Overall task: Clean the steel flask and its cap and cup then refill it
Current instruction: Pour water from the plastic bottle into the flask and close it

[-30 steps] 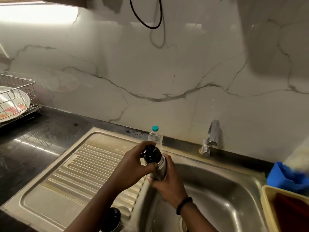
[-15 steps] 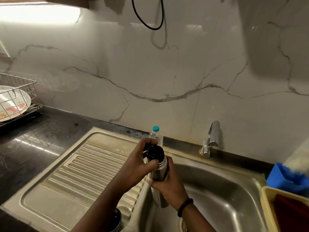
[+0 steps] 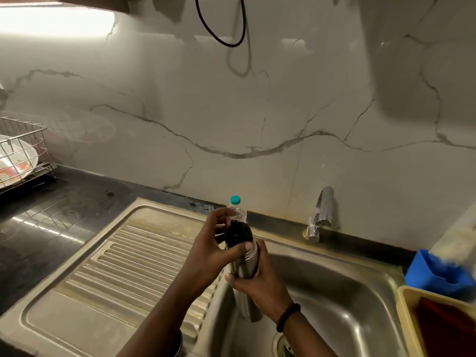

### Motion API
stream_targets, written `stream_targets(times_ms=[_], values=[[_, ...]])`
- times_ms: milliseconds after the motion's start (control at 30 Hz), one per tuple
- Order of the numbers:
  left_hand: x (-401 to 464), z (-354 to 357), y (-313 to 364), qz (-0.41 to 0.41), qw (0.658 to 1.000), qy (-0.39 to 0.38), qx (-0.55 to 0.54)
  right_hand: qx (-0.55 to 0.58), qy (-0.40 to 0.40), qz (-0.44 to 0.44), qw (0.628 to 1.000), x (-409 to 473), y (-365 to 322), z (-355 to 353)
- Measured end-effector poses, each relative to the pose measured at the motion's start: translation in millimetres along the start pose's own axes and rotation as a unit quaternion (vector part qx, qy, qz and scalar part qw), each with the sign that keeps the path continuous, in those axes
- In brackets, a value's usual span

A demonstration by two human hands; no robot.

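- Gripping the steel flask (image 3: 246,266) round its body, the right hand (image 3: 260,287) steadies it upright over the sink basin (image 3: 347,292), likely so spills drain.
- Left hand (image 3: 213,251) curls round the black cap (image 3: 238,234) on the flask's mouth, apparently to twist it.
- Behind them, a plastic water bottle (image 3: 238,211) stands ready, presumably for refilling.

Silver flask (image 3: 247,264), black cap (image 3: 238,234), teal-capped bottle (image 3: 235,203), grey-veined white wall (image 3: 257,124)
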State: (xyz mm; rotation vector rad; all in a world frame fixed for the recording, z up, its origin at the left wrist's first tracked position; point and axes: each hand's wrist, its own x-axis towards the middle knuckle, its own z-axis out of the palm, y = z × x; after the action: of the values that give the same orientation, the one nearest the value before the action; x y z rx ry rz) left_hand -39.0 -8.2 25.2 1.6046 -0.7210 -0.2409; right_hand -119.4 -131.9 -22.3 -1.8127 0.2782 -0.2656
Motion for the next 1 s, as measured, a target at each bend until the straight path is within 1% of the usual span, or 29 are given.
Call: stream_targets(times_ms=[67,100,133,200,267,333,367,400,467,500,533,567,633,667,733,800,833,867,900,967,1000], values=[[-1,-1,1,-0.008,0.998,-0.041,-0.052,0.001,0.004,0.004,1.000,0,0,-2],[-2,0,1,-0.010,0.997,-0.050,-0.050,-0.003,0.004,0.004,1.000,0,-1,-3],[-2,3,2,-0.014,0.998,-0.047,-0.031,-0.009,0.002,0.003,1.000,1,-1,-2],[-2,10,5,-0.013,1.000,-0.008,0.019,-0.018,-0.003,-0.001,1.000,1,-2,-2],[-1,9,4,-0.005,1.000,0.020,0.006,-0.012,-0.005,-0.003,1.000,2,-4,-2],[0,5,2,-0.013,0.998,-0.009,-0.057,0.002,0.005,-0.003,1.000,2,-4,-4],[-1,4,3,-0.017,0.997,-0.031,-0.072,0.003,0.009,-0.004,1.000,3,-3,-5],[-2,4,3,-0.022,0.997,-0.039,-0.065,-0.001,0.010,-0.005,1.000,4,-4,-6],[-2,9,3,-0.023,1.000,-0.007,-0.003,-0.017,0.003,-0.017,1.000,6,-5,-5],[-1,10,4,-0.016,1.000,0.018,0.017,-0.020,-0.001,-0.021,1.000,6,-5,-4],[-1,11,4,-0.008,0.999,0.035,0.014,-0.020,0.002,-0.018,1.000,6,-5,-3],[0,9,1,-0.007,0.999,0.041,-0.016,-0.012,0.009,-0.015,1.000,5,-5,-4],[0,7,-1,-0.030,0.994,0.017,-0.102,0.011,0.020,-0.011,1.000,5,-4,-6],[-2,7,0,-0.033,0.993,0.006,-0.116,0.013,0.019,-0.014,1.000,5,-5,-7],[-5,12,2,-0.028,0.998,0.005,-0.047,0.005,0.005,-0.028,1.000,5,-6,-5],[-5,20,4,-0.015,0.998,0.051,0.022,0.012,-0.010,-0.037,0.999,5,-7,-1],[-5,22,4,-0.004,0.996,0.082,0.032,0.010,-0.007,-0.044,0.999,4,-8,0],[-4,22,4,0.006,0.994,0.102,0.029,0.000,0.000,-0.053,0.999,4,-7,1],[-4,21,3,0.011,0.995,0.100,0.016,-0.002,0.007,-0.052,0.999,3,-7,1],[-6,19,4,0.015,0.998,0.058,-0.012,-0.047,0.017,-0.050,0.997,3,-6,0],[-7,20,5,0.014,0.999,0.048,-0.021,-0.077,0.005,-0.063,0.995,2,-7,0]])
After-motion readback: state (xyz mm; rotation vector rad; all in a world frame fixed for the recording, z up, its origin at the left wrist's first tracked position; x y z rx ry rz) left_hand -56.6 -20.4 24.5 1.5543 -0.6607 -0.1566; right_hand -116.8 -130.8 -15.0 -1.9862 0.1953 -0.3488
